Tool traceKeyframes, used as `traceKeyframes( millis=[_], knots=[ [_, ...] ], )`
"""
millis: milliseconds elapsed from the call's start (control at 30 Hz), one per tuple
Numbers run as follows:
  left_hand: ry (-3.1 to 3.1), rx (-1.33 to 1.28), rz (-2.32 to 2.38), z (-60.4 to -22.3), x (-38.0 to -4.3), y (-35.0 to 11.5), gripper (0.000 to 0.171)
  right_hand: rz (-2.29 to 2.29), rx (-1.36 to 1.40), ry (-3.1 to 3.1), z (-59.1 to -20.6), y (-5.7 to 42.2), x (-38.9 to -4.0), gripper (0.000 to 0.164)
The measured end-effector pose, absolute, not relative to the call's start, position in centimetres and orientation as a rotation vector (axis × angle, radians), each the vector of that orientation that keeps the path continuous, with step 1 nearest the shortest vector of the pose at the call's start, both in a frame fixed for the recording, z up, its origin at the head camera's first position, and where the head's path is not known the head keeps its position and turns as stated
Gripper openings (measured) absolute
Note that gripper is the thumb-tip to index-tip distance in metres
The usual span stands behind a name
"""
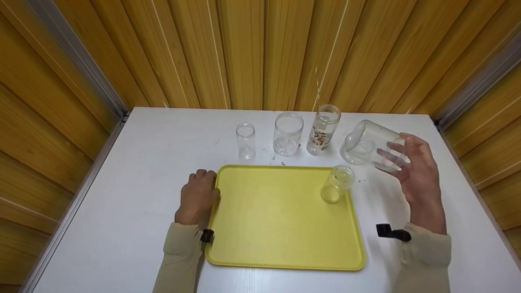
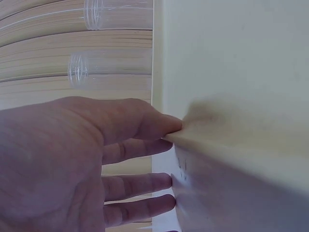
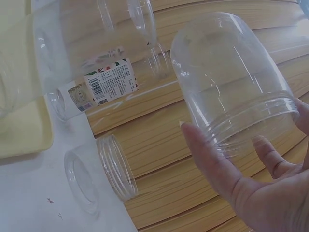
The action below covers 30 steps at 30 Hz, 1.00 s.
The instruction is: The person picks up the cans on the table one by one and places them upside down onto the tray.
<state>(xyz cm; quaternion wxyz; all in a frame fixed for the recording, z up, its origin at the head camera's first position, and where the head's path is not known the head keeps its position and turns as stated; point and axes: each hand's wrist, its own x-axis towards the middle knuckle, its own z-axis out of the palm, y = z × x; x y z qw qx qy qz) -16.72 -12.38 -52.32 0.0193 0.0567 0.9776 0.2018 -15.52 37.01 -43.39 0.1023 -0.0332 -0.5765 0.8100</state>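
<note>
My right hand holds a clear plastic jar by its mouth end, tilted, above the table at the right. In the right wrist view the jar's threaded rim lies between thumb and fingers, its rounded base pointing up and away. My left hand pinches the left edge of the yellow tray. The left wrist view shows the thumb over the rim and the fingers against its outer side. Another clear jar stands on the tray's far right corner.
Behind the tray stand a narrow clear jar, a wider one and a tall one with a printed label. A short jar stands on the table beside the held one. Wood-look panels enclose the white table.
</note>
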Motion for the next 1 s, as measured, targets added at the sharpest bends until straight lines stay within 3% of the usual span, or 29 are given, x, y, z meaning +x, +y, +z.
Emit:
traceKeyframes(
  millis=[1000],
  knots=[
    [3.012, 0.152, 0.644, -52.4, -16.9, -12.3, 0.038, 2.268, 0.043, -1.880, -40.9, 32.8, -14.1, 0.039]
  ],
)
